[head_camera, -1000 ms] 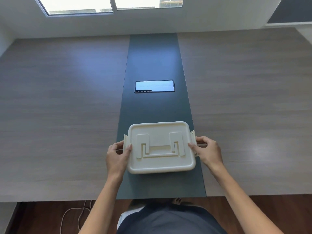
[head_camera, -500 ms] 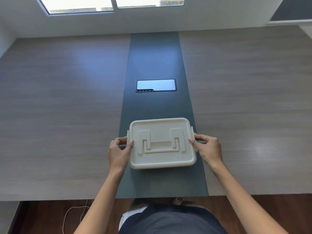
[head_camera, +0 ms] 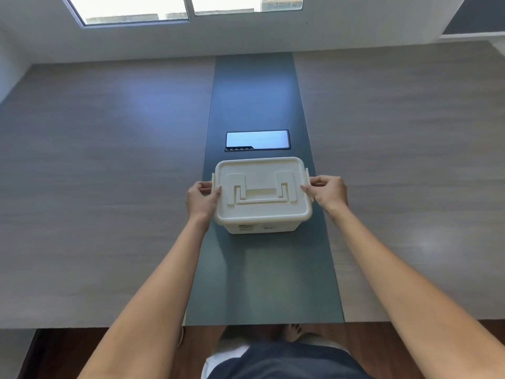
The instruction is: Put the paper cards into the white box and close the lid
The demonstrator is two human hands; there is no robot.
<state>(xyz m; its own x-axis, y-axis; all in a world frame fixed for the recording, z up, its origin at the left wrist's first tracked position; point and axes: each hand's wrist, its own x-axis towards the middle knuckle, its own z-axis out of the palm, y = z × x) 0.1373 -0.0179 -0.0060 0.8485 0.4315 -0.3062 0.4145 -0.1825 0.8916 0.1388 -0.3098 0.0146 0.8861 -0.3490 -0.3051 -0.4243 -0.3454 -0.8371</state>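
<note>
The white box (head_camera: 262, 227) stands on the dark centre strip of the table with its lid (head_camera: 261, 187) shut on top and the carry handle folded flat. My left hand (head_camera: 201, 199) grips the box's left side at the clip, thumb on the lid edge. My right hand (head_camera: 326, 193) grips the right side the same way, fingers pinching the right clip. No paper cards are visible; the inside of the box is hidden by the lid.
A black-framed cable hatch (head_camera: 257, 140) sits in the dark strip (head_camera: 262, 283) just beyond the box. Grey wood tabletop (head_camera: 109, 173) spreads to both sides. The table's near edge runs above my legs and the wooden floor.
The box has moved away from me along the dark strip, toward the cable hatch, with both hands staying on its sides. My arms are now stretched out further.
</note>
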